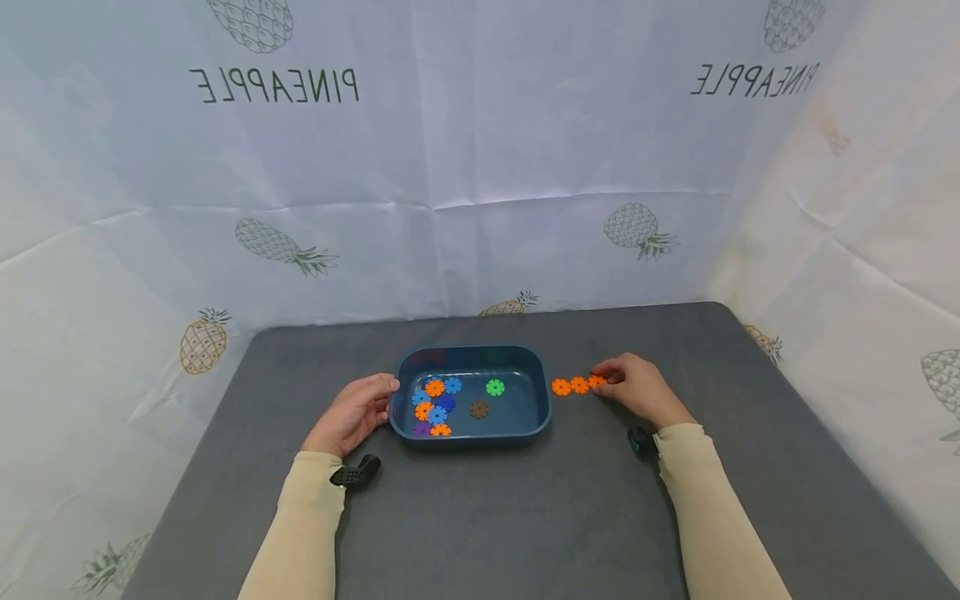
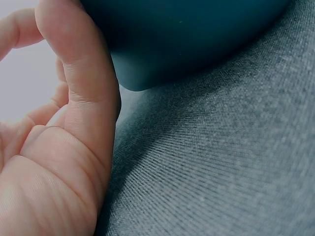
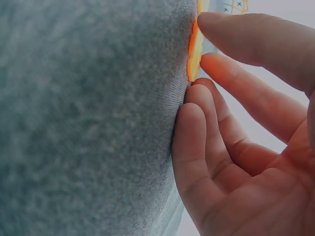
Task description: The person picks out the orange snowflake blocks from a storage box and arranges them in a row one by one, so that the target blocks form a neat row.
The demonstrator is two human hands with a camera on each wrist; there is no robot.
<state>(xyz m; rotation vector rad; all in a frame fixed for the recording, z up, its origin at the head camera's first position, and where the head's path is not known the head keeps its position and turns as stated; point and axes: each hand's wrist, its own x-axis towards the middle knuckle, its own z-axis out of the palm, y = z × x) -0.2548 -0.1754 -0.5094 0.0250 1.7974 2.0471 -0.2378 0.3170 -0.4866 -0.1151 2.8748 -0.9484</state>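
Three orange notched discs [image 1: 579,385], likely light, stiff and best gripped by the rim, lie at the blue tray's [image 1: 474,442] three o'clock; the right hand [image 1: 637,388] pinches the outermost, the loosely spread left hand [image 1: 354,412] touching the tray at nine.

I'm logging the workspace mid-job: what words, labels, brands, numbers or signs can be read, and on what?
"PINEAPPLE", mirror-reversed, upper left on the printed backdrop.
"PINEAPPLE", mirror-reversed, upper right on the same cloth.
No lettering can be made out on the tray, discs or wrist bands.
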